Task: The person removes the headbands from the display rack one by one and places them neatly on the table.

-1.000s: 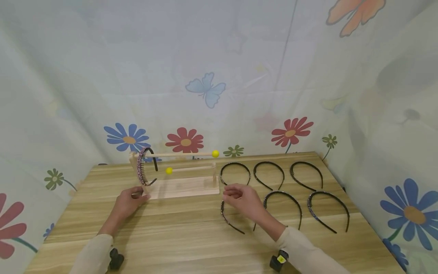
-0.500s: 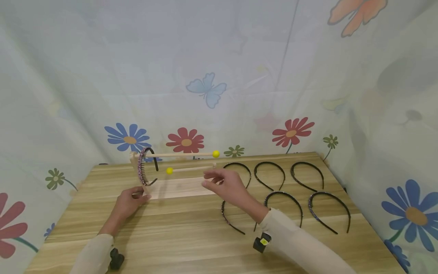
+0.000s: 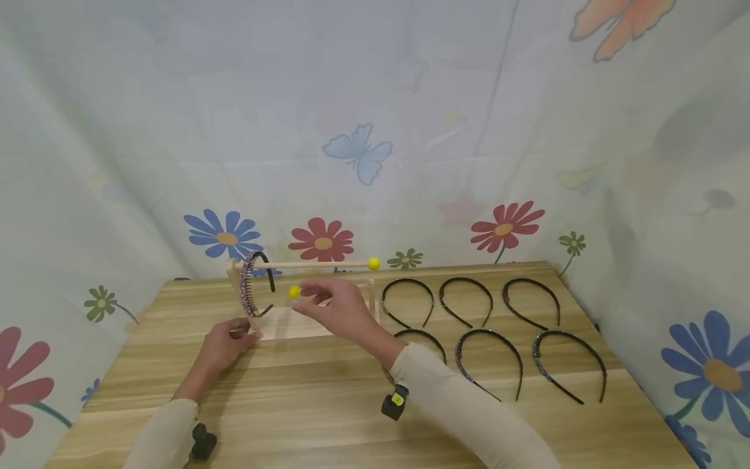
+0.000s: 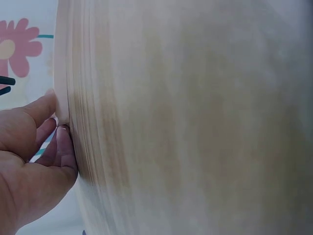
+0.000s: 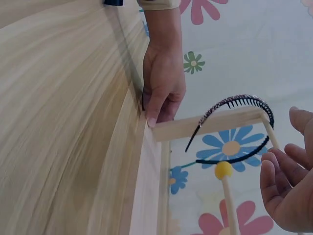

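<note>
My left hand (image 3: 221,350) pinches the front left corner of a wooden headband stand (image 3: 278,327). In the left wrist view, its thumb and fingers meet at the edge of the stand's pale board (image 4: 62,98). A black toothed headband (image 3: 246,286) with pinkish beads hangs at the left end of the stand's upper rod (image 3: 316,265). My right hand (image 3: 342,312) is over the stand with nothing between its loosely bent fingers, near the yellow ball (image 3: 295,292) on the lower rod's tip. The right wrist view shows that ball (image 5: 223,170) apart from the fingers. Part of the lower rod is hidden by this hand.
Several black headbands lie in two rows on the right of the wooden table (image 3: 293,404), among them a back one (image 3: 433,303) and a front right one (image 3: 603,365). My right forearm partly covers another. A flowered curtain (image 3: 410,195) hangs behind. Another yellow ball (image 3: 374,264) tips the upper rod.
My right hand has moved left from beside the front left headband, across the stand to the lower rod's yellow ball. The left hand keeps its grip on the stand's corner.
</note>
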`<move>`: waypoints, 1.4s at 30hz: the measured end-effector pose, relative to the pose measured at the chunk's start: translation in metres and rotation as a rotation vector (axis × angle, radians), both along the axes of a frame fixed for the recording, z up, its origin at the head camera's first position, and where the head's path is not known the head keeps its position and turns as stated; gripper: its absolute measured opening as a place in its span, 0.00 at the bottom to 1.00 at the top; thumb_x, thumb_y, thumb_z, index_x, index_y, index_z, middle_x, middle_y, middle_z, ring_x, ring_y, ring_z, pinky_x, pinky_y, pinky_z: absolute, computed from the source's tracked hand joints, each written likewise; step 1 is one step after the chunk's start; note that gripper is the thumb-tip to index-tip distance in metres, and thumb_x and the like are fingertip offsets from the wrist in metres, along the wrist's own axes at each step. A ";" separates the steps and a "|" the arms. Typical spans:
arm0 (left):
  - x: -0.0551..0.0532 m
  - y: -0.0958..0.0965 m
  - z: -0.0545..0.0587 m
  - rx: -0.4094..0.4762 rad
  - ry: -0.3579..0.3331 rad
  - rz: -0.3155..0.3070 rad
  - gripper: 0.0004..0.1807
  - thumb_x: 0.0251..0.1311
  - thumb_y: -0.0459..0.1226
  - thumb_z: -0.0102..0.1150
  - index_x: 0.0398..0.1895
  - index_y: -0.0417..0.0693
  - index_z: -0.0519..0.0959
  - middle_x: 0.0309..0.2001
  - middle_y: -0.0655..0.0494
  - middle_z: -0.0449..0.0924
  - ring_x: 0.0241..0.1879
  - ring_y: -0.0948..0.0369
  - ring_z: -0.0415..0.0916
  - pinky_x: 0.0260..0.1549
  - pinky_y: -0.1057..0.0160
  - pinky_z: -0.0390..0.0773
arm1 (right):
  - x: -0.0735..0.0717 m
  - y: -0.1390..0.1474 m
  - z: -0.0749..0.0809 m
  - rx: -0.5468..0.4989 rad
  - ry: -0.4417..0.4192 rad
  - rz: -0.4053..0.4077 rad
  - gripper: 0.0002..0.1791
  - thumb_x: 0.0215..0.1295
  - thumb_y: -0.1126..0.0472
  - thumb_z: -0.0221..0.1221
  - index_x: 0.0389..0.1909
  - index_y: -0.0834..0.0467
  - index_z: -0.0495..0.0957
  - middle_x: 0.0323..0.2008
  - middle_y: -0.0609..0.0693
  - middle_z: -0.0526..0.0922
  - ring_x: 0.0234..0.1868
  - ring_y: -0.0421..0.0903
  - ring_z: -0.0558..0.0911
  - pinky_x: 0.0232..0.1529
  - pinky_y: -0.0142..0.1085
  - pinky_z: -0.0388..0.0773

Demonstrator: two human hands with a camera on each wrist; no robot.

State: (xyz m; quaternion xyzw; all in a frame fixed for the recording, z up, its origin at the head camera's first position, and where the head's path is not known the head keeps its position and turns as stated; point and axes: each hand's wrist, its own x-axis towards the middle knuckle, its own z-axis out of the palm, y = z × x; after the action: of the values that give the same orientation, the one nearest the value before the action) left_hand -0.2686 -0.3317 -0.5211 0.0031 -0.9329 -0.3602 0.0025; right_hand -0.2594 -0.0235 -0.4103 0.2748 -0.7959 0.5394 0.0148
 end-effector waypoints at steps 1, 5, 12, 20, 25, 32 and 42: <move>0.000 0.001 0.000 0.000 0.000 0.002 0.32 0.70 0.46 0.64 0.66 0.30 0.73 0.62 0.31 0.76 0.58 0.38 0.79 0.54 0.41 0.79 | -0.001 -0.006 0.000 -0.009 -0.008 0.005 0.25 0.66 0.45 0.68 0.59 0.52 0.83 0.51 0.46 0.88 0.43 0.34 0.84 0.40 0.29 0.82; -0.002 0.002 0.002 0.005 -0.004 0.009 0.32 0.69 0.46 0.64 0.66 0.31 0.74 0.62 0.32 0.77 0.58 0.38 0.79 0.55 0.41 0.79 | 0.000 -0.026 -0.002 -0.038 -0.037 0.012 0.25 0.65 0.45 0.69 0.59 0.51 0.83 0.49 0.43 0.88 0.43 0.33 0.84 0.40 0.28 0.81; -0.004 0.003 0.003 0.003 0.021 -0.006 0.31 0.69 0.47 0.65 0.65 0.32 0.75 0.62 0.32 0.77 0.57 0.39 0.80 0.53 0.42 0.80 | -0.001 -0.054 -0.007 -0.060 -0.059 -0.005 0.24 0.64 0.47 0.70 0.58 0.51 0.84 0.47 0.39 0.88 0.42 0.30 0.83 0.39 0.26 0.81; -0.003 0.003 0.002 0.010 0.025 -0.002 0.32 0.69 0.46 0.65 0.65 0.31 0.74 0.61 0.31 0.78 0.57 0.39 0.80 0.53 0.42 0.80 | -0.004 -0.079 -0.013 -0.065 -0.077 -0.021 0.24 0.63 0.47 0.71 0.57 0.54 0.84 0.50 0.48 0.89 0.41 0.31 0.84 0.40 0.24 0.80; -0.003 0.002 0.001 0.015 0.042 -0.005 0.31 0.69 0.46 0.65 0.65 0.30 0.75 0.62 0.31 0.77 0.58 0.38 0.79 0.55 0.40 0.79 | -0.005 -0.088 -0.016 -0.064 -0.079 -0.020 0.22 0.64 0.49 0.71 0.56 0.52 0.84 0.47 0.44 0.89 0.40 0.31 0.83 0.39 0.24 0.80; -0.003 0.001 0.001 0.011 0.058 -0.010 0.30 0.69 0.45 0.65 0.64 0.30 0.76 0.61 0.30 0.77 0.58 0.38 0.79 0.55 0.39 0.78 | -0.005 -0.092 -0.017 -0.061 -0.085 -0.021 0.19 0.65 0.50 0.70 0.54 0.52 0.85 0.43 0.41 0.89 0.38 0.30 0.82 0.38 0.25 0.79; -0.001 0.001 0.001 0.013 0.021 0.010 0.30 0.70 0.45 0.64 0.65 0.30 0.74 0.63 0.30 0.75 0.59 0.38 0.79 0.55 0.40 0.79 | -0.008 -0.097 -0.019 -0.060 -0.083 -0.029 0.16 0.66 0.51 0.69 0.52 0.53 0.86 0.39 0.41 0.89 0.37 0.30 0.81 0.38 0.24 0.79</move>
State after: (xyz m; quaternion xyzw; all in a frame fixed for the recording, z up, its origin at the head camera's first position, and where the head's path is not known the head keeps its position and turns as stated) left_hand -0.2693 -0.3311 -0.5199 0.0037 -0.9304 -0.3664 0.0141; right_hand -0.2671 -0.1201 -0.4297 0.2400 -0.7832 0.5736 -0.0019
